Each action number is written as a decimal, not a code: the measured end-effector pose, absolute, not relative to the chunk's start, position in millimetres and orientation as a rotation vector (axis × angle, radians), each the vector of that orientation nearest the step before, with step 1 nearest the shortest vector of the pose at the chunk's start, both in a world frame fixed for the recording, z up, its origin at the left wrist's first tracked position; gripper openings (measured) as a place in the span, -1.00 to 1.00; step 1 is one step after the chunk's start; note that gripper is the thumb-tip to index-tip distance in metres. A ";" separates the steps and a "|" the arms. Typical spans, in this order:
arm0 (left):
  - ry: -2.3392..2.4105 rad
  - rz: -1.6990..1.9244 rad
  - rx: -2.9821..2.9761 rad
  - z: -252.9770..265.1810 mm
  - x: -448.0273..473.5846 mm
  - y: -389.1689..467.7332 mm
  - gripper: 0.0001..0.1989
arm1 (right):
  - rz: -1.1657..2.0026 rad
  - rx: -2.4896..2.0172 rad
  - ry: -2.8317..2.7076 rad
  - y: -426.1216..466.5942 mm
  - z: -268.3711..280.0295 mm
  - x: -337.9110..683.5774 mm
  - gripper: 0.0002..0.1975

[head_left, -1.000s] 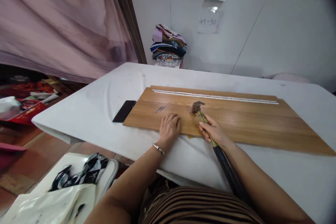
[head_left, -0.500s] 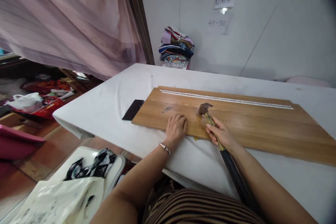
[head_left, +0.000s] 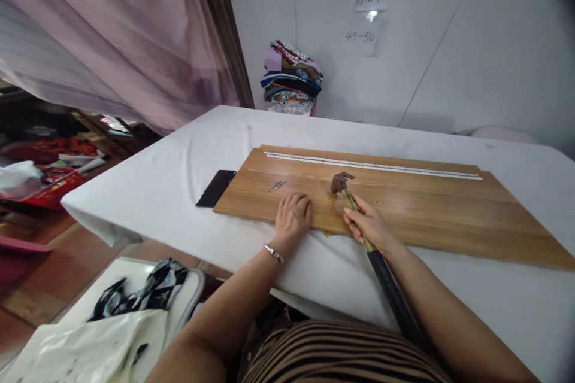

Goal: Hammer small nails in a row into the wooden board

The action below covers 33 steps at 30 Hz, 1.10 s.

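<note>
My right hand [head_left: 365, 220] is wrapped round the handle of a claw hammer [head_left: 342, 184], well up near the rusty head. The head is at the wooden board [head_left: 426, 203]; I cannot tell whether it touches the wood. A long dark grip runs back from the yellowish shaft under my forearm. My left hand [head_left: 293, 215] lies palm down on the board's near edge, holding nothing, its fingers stretched forward and slightly bent. Just beyond its fingertips is a small bunch of nails [head_left: 277, 185]. To the right of the hammer, a short row of small dark dots marks the wood.
Two white measuring strips [head_left: 372, 166] run along the board's far side. A black phone [head_left: 216, 188] lies at its left end on the white-covered table [head_left: 148, 185]. Folded clothes [head_left: 293, 79] are stacked by the wall. A chair [head_left: 191, 296] with a patterned cloth stands at lower left.
The whole view has shifted, so everything sits slightly further left. Both hands and the hammer keep nearly the same places on the board.
</note>
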<state>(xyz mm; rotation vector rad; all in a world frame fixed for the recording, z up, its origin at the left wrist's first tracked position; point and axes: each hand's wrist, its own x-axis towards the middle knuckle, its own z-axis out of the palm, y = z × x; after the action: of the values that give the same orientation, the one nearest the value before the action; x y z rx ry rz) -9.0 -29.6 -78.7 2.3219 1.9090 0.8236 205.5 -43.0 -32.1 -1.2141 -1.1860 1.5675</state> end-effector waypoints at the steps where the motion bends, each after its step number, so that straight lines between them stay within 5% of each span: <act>1: 1.912 0.821 2.321 -78.3 -8.9 -29.7 -0.78 | 1.570 -1.215 -1.186 -42.8 -32.2 205.3 -0.18; 33: 1.891 0.863 2.360 -81.3 -10.0 -28.2 -0.79 | 1.575 -1.209 -1.142 -41.2 -36.0 205.0 -0.14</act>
<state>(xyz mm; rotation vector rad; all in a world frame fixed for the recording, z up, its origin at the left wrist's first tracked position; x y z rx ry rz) -10.0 -28.2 -81.3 2.3597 1.8913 0.8632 205.0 -41.2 -36.0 -1.2086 -1.1415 1.5752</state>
